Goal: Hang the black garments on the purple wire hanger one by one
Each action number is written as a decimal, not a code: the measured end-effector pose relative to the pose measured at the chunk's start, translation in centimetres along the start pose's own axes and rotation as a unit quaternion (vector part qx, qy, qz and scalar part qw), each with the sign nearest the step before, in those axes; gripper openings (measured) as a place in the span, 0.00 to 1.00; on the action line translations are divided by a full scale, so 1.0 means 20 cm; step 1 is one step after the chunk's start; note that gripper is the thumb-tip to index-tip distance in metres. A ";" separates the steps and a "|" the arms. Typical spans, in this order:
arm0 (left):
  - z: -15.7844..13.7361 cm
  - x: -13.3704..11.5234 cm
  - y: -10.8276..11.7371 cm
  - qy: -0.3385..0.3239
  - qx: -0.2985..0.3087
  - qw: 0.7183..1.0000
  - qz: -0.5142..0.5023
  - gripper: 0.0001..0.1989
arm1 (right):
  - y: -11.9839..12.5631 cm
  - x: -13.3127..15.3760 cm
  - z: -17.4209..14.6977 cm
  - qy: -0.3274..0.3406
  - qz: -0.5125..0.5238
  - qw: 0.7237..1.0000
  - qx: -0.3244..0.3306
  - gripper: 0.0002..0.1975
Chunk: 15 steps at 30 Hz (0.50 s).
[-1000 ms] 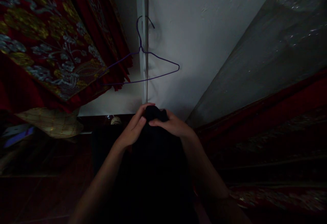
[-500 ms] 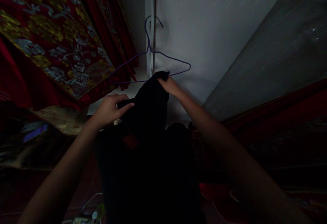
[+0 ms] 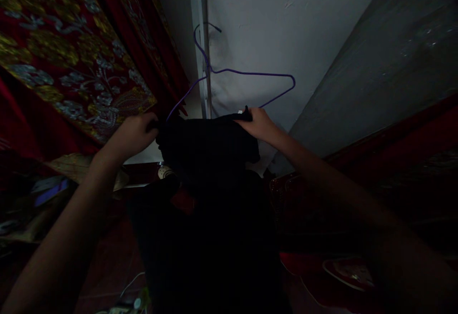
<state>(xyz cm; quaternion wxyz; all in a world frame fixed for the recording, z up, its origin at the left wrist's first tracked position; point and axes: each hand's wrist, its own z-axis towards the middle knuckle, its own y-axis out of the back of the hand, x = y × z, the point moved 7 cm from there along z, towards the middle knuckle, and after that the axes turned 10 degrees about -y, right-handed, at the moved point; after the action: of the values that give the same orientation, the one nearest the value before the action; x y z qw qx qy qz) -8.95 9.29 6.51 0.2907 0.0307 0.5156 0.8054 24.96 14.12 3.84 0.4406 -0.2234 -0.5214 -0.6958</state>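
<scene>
On the head view, my only feed, I have a black cloth garment point(image 3: 211, 149) stretched across the centre of the dial, its upper edge drawn into a nearly level line. At nine o'clock the left hand point(image 3: 135, 132) has its grip clamped on the garment's left corner, fingers curled in. Toward two o'clock the right hand point(image 3: 262, 124) has its grip clamped on the upper right edge. Above, at twelve, a thin purple hanger point(image 3: 250, 73) has its hook by a narrow pale upright post point(image 3: 203, 51), against a white wall point(image 3: 272, 23). Its sides run down to the garment on the left and the right hand; the fabric hides the rest, so I cannot tell whether it sits inside. At ten o'clock hangs a red drape with gold and silver embroidery point(image 3: 75, 56); at two, a shiny grey sheet point(image 3: 375, 61). Below centre the garment's lower outline is lost in darkness.
</scene>
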 end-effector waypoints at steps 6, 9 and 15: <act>0.19 -0.28 0.04 -0.109 -0.067 0.985 -0.115 0.15 | -0.04 0.03 -0.09 -0.010 0.072 0.997 0.028 0.10; 0.27 -0.29 0.04 -0.109 -0.129 0.975 -0.145 0.21 | -0.09 0.10 -0.16 0.037 0.083 0.993 0.076 0.09; 0.35 -0.29 0.05 -0.070 -0.082 0.991 -0.083 0.19 | 0.22 0.13 -0.11 0.099 0.008 0.991 -0.094 0.22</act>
<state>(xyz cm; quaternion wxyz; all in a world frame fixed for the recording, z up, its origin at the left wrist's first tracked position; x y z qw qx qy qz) -2.21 11.77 11.96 0.3933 0.0201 0.4273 0.8138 27.62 10.88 7.33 0.4721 -0.1982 -0.4058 -0.7571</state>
